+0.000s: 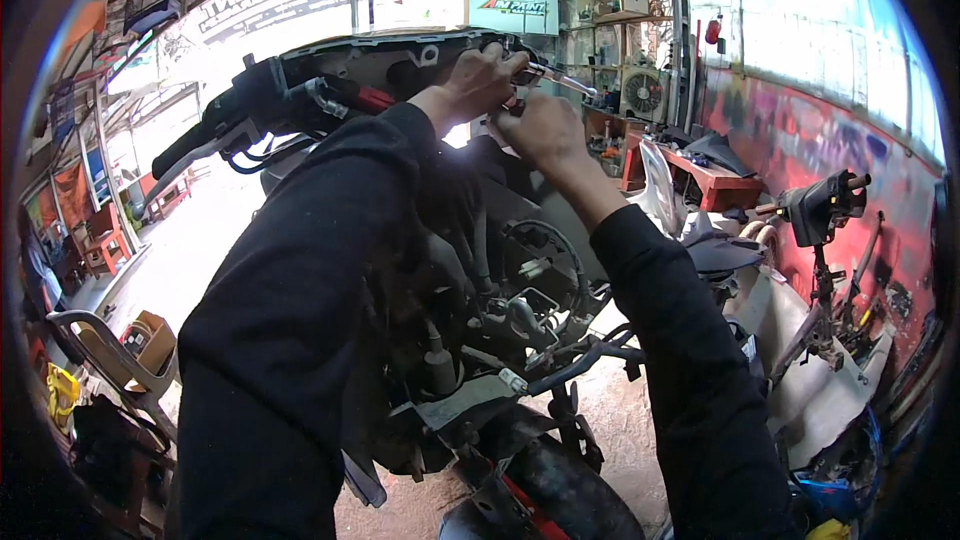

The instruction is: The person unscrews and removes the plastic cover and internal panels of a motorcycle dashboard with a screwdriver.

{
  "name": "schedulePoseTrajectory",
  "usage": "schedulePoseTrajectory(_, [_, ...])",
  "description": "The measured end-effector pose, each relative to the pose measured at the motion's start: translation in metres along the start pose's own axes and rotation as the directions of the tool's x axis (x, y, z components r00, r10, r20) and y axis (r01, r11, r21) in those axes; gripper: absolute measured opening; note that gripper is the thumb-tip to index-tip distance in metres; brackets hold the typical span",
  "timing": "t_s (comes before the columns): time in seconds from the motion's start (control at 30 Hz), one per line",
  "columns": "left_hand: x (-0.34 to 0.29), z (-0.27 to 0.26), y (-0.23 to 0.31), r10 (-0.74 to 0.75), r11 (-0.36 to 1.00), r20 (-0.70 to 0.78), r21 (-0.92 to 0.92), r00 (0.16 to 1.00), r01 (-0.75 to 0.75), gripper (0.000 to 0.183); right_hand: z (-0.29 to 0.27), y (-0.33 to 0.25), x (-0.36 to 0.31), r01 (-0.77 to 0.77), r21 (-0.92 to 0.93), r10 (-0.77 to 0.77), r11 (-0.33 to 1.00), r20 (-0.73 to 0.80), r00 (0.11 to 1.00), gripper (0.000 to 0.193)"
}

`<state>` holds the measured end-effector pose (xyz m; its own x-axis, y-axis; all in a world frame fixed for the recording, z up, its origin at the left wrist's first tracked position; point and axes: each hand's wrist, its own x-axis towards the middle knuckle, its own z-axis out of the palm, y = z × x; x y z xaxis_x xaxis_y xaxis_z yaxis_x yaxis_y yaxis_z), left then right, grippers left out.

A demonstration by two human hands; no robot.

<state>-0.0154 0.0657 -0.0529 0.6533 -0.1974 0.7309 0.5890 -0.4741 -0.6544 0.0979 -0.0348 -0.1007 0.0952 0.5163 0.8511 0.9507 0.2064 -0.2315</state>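
Note:
A stripped motorbike with its covers off fills the middle; its handlebar unit (330, 80) runs across the top, with a black left grip and silver brake lever (195, 155). My left hand (482, 80) is closed on the right end of the handlebar, by the silver right lever (565, 80). My right hand (545, 130) is just below it, fingers closed on a small part there; what it holds is hidden. Both arms wear black sleeves. Below them lie bare frame tubes, cables and wiring (520, 320), and the front tyre (570, 490).
A second dismantled scooter (825, 210) with white panels stands at the right by a painted wall. A red workbench (715, 180), shelves and a fan (643, 92) are behind. A grey chair (100, 350) and cardboard box (150, 340) sit at the left.

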Motion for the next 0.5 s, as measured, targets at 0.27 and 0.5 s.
schedulePoseTrajectory(0.27, [-0.002,0.001,-0.007,0.165,0.984,-0.026,0.079,0.986,-0.162,0.02,0.004,0.011,-0.004,0.28,-0.098,-0.289,0.955,-0.106,0.951,0.028])
schedulePoseTrajectory(0.5, [0.0,0.016,-0.006,0.158,0.986,-0.048,0.063,0.986,-0.155,0.02,-0.012,0.005,0.004,-0.207,0.306,0.189,0.929,0.086,0.978,0.027])
